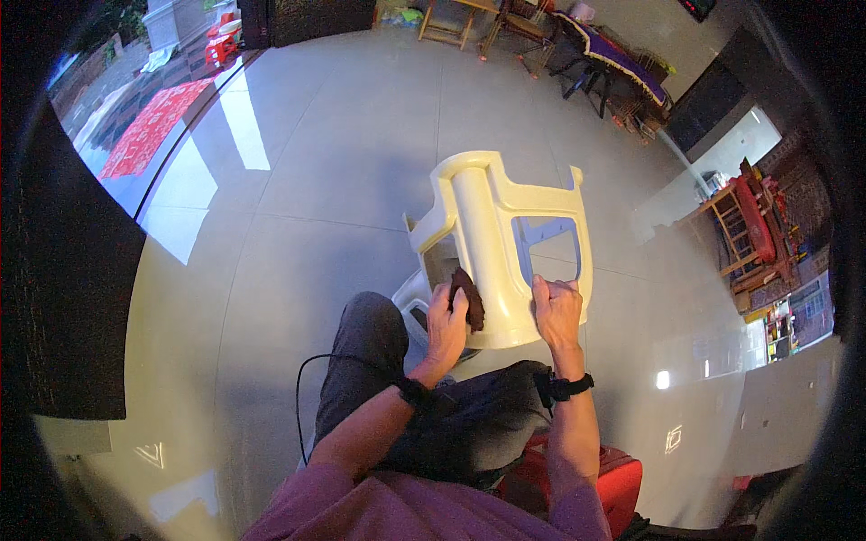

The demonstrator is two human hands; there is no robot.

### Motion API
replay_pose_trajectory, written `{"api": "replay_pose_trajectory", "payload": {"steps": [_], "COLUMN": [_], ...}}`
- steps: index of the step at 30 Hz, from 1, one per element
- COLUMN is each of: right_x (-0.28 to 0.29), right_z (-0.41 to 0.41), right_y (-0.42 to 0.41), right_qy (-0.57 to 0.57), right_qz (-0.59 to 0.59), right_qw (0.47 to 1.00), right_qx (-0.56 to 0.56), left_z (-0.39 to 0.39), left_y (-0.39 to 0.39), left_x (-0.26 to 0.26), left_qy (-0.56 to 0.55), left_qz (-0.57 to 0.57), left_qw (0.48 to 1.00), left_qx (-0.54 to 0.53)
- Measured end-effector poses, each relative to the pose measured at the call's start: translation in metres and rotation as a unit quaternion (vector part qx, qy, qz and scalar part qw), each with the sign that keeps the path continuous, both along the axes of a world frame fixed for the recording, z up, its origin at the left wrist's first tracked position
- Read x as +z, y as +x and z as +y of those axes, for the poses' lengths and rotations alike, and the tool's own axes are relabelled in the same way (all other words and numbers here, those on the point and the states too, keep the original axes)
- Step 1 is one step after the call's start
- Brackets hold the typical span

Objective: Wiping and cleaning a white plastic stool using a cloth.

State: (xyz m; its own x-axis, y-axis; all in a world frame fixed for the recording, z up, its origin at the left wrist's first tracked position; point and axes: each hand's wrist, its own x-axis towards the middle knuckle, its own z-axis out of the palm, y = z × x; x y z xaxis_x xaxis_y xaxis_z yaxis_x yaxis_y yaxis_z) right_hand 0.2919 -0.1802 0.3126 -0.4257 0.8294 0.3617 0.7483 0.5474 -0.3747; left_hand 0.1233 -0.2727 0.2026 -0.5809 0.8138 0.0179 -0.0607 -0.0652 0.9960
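A cream plastic stool (484, 237), turned on its side, is held before my knees. My left hand (446, 331) grips a dark brown cloth (469, 299), which lies against the stool's leg side near the lower end. My right hand (559, 308) is closed around the stool's frame at the lower edge of its right-hand opening. Behind the stool, partly hidden, a pale blue-grey plastic piece (409, 294) shows beside my left knee. Both wrists wear black bands.
A red case or seat (621, 483) is beside my right arm. A thin black cable (298, 399) loops by my left leg. Wooden chairs (519, 27) and a table with a purple cloth (612, 51) stand far off; a red-topped wooden piece (752, 220) is at right.
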Motion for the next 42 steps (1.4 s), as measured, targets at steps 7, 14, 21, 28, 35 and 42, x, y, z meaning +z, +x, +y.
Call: {"api": "replay_pose_trajectory", "payload": {"steps": [7,14,21,28,35,42], "right_x": [0.004,0.006,0.0,0.0,-0.001,-0.006], "right_z": [-0.001,-0.003,-0.001,0.009,0.003,-0.008], "right_y": [-0.002,0.001,-0.004,-0.002,-0.014,-0.013], "right_qy": [0.028,0.015,0.018,0.01,0.01,0.009], "right_qz": [0.001,0.028,0.017,0.023,0.019,0.027], "right_qw": [0.999,0.998,0.999,1.0,1.0,0.999], "right_qx": [0.044,0.045,0.046,0.018,0.013,-0.032], "left_z": [0.011,0.077,0.088,0.095,0.101,0.11], "left_y": [-0.049,-0.098,-0.124,-0.143,-0.145,-0.133], "left_x": [0.018,0.034,0.012,0.02,-0.029,-0.099], "left_qy": [0.111,0.195,0.182,0.167,0.123,0.013], "left_qz": [0.126,0.201,0.223,0.303,0.332,0.236], "left_qw": [0.958,0.951,0.956,0.938,0.935,0.97], "left_qx": [0.234,0.133,0.065,-0.033,-0.008,0.059]}}
